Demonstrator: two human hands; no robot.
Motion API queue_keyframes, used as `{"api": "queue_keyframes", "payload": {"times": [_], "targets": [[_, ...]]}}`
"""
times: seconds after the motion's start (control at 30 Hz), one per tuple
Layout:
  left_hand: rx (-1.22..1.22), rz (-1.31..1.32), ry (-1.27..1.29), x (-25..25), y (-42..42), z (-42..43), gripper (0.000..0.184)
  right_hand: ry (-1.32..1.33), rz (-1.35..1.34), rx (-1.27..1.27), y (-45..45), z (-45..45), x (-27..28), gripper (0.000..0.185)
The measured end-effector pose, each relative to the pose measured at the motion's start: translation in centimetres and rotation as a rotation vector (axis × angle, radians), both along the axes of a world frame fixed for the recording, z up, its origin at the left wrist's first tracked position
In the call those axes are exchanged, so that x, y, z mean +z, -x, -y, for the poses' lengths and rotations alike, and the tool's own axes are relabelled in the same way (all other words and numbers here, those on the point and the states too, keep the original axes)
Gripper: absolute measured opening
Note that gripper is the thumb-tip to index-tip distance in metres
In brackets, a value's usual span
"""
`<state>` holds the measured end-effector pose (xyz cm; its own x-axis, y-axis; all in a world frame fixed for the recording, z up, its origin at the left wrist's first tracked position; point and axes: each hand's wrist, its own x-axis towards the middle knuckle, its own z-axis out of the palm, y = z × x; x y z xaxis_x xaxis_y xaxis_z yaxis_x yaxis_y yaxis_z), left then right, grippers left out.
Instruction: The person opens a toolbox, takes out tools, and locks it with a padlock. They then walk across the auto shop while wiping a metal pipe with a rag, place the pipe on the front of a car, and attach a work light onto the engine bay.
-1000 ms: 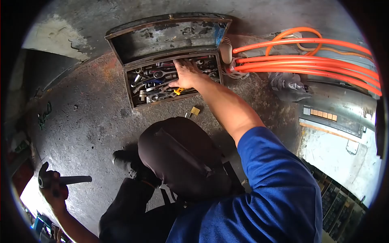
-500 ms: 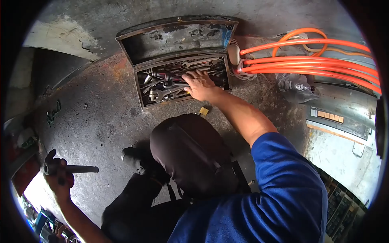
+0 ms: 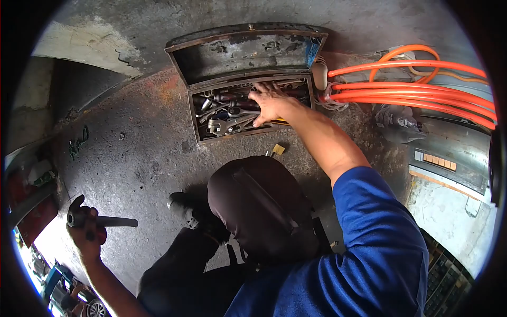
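An open metal toolbox [image 3: 196, 121] full of wrenches and other hand tools lies on the floor, its lid tipped back. Over the tools, inside the box, is my right hand [image 3: 272, 103] with its fingers spread; whether the fingertips touch a tool cannot be told. A large open-end wrench [image 3: 224, 126] lies at the box's near side, left of that hand. At the far left my left hand [image 3: 86, 232] is closed round a dark metal tool [image 3: 119, 222], whose shaft points right.
Orange hoses [image 3: 406, 91] run rightward from beside the toolbox. A brass padlock [image 3: 279, 149] lies on the floor [image 3: 142, 153] just below the box. A plastic bag [image 3: 397, 122] sits under the hoses. My bent knee [image 3: 259, 206] is between both arms.
The view has shifted, so the toolbox appears farther right. My right hand has moved among the tools, and a large wrench now shows at the near side. My left hand still holds the metal tool.
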<state>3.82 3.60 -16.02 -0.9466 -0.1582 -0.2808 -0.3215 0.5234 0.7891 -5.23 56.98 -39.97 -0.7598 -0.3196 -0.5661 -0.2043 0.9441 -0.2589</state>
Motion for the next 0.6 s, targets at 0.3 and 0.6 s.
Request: {"api": "queue_keyframes", "payload": {"times": [0.3, 0.6], "targets": [[-0.064, -0.048, 0.06, -0.5, 0.0, 0.8, 0.044, 0.0, -0.104, 0.004, -0.2, 0.3, -0.1, 0.104], [-0.029, -0.022, 0.101, -0.1, 0.0, 0.5, 0.048, 0.06, 0.003, -0.015, -2.3, 0.7, 0.4, 0.085]]}}
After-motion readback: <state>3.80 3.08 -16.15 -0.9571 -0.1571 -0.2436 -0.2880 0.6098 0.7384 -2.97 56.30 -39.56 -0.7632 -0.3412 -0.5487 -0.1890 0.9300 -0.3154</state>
